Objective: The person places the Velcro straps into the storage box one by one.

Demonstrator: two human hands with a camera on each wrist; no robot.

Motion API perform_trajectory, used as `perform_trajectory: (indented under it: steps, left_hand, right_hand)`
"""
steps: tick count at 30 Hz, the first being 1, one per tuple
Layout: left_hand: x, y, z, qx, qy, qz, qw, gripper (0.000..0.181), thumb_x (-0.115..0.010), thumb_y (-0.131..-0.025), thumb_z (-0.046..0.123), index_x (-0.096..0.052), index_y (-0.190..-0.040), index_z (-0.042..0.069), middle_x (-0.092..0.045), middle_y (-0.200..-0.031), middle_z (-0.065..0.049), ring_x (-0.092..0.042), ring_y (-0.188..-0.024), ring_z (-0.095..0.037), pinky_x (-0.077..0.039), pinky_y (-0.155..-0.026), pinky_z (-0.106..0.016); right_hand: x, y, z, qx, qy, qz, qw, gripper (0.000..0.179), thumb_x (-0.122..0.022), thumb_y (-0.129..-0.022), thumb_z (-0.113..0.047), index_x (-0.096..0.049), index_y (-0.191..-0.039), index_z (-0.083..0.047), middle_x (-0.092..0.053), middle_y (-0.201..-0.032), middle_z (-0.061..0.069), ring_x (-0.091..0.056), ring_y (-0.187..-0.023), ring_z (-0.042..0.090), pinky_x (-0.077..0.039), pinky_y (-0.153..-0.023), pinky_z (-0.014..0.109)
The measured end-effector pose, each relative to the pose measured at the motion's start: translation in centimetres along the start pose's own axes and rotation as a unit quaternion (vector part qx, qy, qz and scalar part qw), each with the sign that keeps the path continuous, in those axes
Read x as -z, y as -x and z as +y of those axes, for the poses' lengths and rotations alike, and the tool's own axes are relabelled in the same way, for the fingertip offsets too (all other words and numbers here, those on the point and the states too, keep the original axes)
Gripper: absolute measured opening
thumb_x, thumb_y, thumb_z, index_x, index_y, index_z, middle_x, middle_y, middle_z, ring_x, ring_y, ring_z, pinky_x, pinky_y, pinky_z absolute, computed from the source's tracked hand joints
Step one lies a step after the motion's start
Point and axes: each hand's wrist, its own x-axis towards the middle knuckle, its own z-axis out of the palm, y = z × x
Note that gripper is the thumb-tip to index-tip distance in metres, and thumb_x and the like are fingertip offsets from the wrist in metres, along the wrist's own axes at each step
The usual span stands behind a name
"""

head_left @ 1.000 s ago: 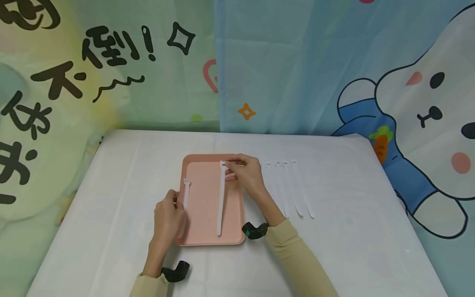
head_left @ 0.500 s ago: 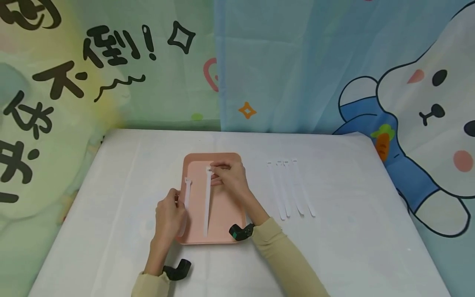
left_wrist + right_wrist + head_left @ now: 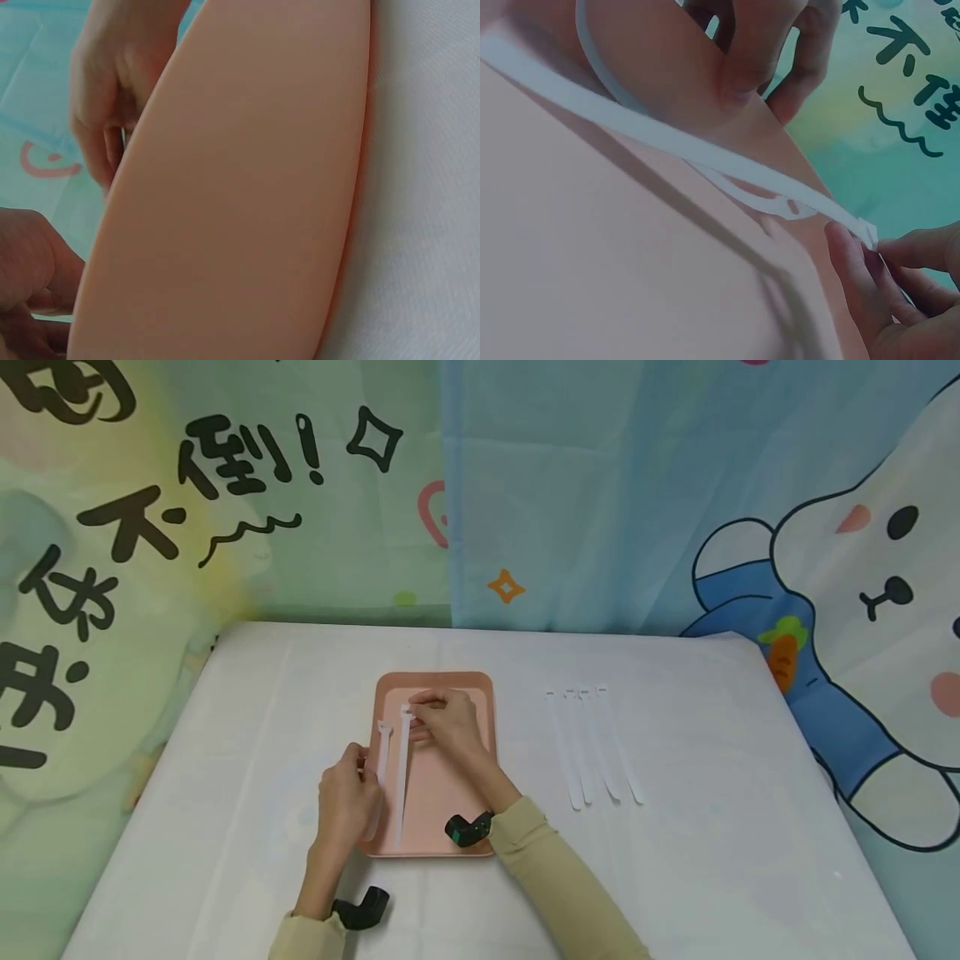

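Just carried leftward over the pink tray (image 3: pixel 437 802), pinched near the slotted end in the right hand (image 3: pixel 447 720): held white strap (image 3: pixel 403 777), now just beside the lying white strap (image 3: pixel 383 756) at the tray's left side. By judgement, being lined up next to its neighbour, and not yet let go.

Compared with a second ago: shifted from right of the tray's middle to left of it, and drawn a little closer to the person at the upper end. Halfway through that shift in the frame between. Otherwise much the same: gripping the tray's left rim with the left hand (image 3: pixel 347 795), thumb on the inner side and fingers outside, as seen from the right wrist.

Held with the slotted end raised, casting a shadow on the tray floor in the right wrist view; hard to be sure of any contact at the lower tip. Partly hidden behind the left hand in the head view, along the lower stretch of the lying white strap.

Laid out to the right of the tray, unmoved on the white tablecloth (image 3: pixel 712 777): four white straps (image 3: pixel 579 747), side by side, slotted ends away from the person.
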Motion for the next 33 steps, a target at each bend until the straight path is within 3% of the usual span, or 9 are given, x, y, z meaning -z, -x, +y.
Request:
perform_trajectory:
  steps: [12, 25, 33]
  left_hand:
    - [-0.1, 0.0, -0.1, -0.010, 0.005, 0.004, 0.9999, 0.025, -0.054, -0.089, -0.007, -0.065, -0.112, -0.009, -0.074, -0.095, -0.027, -0.074, -0.080, -0.038, -0.057, -0.067, -0.051]
    - [0.1, 0.0, -0.2, 0.001, 0.005, -0.005, 1.0000, 0.025, -0.055, -0.090, -0.007, -0.065, -0.114, -0.008, -0.074, -0.096, -0.027, -0.074, -0.079, -0.036, -0.057, -0.065, -0.049]
    - [-0.1, -0.1, -0.2, 0.000, 0.004, 0.005, 1.0000, 0.023, -0.055, -0.090, -0.006, -0.065, -0.111, -0.008, -0.074, -0.093, -0.025, -0.074, -0.079, -0.036, -0.058, -0.067, -0.051]
  right_hand:
    - [-0.8, -0.8, 1.2, -0.025, 0.012, 0.016, 0.9995, 0.015, -0.068, -0.095, -0.005, -0.074, -0.107, 0.003, -0.075, -0.094, 0.022, -0.075, -0.079, 0.041, -0.062, -0.068, 0.044]
    - [-1.3, -1.2, 1.9, -0.044, 0.018, 0.001, 0.9989, 0.016, -0.068, -0.096, -0.004, -0.075, -0.108, 0.002, -0.076, -0.096, 0.021, -0.077, -0.074, 0.029, -0.062, -0.066, 0.034]
    - [-1.5, -1.5, 2.2, -0.028, 0.032, -0.001, 0.9991, 0.017, -0.066, -0.096, -0.003, -0.075, -0.108, 0.004, -0.076, -0.097, 0.020, -0.077, -0.076, 0.028, -0.062, -0.067, 0.032]
